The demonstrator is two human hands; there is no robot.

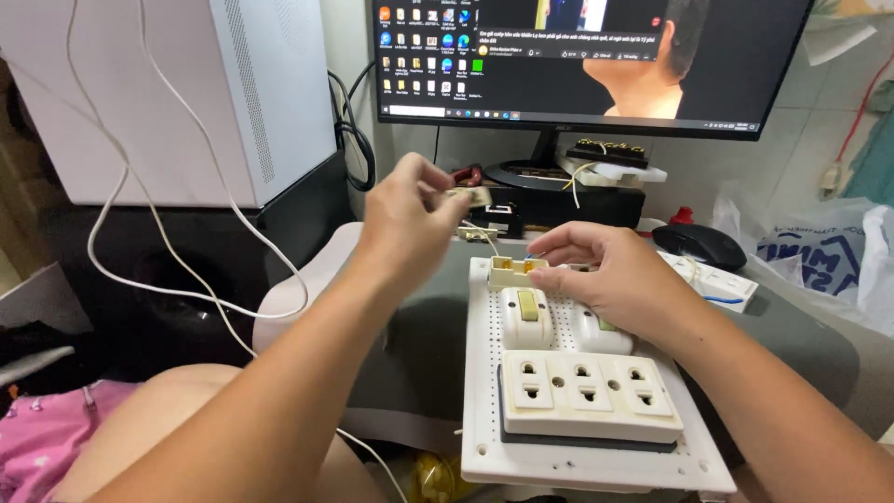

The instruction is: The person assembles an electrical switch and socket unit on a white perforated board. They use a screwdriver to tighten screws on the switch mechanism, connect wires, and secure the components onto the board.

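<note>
At the far left a white computer case (pixel 233 93) stands on a dark cabinet, with white cables (pixel 140 233) looping down past it.

The left hand (pixel 405 219) is raised above the grey worktop (pixel 419 354). Its fingers (pixel 438 186) are pinched shut on a small pale part (pixel 475 196), held in the air well above the board. What kind of part it is cannot be told; it is too small and blurred.

The white perforated mounting board (pixel 484 391) lies flat on the worktop, close to the person. Already fitted on it are a triple socket block (pixel 587 391) at the near end, two switches (pixel 527 315) side by side above that, and a small cream terminal block (pixel 512 270) at the far edge. Judging from this, most of the fittings are mounted, while the far-edge block seems unfinished, with thin wires (pixel 484 237) rising loose from it.

The right hand (pixel 615 275) rests on the far right of the board, covering part of the second switch. Its fingers (pixel 559 247) are closed lightly on the terminal block's right end, steadying it.

Behind stands a monitor (pixel 596 56) on its stand. To the right lie a black mouse (pixel 698 244), a small white box (pixel 722 284) and a plastic bag (pixel 819 251); its contents cannot be seen.
</note>
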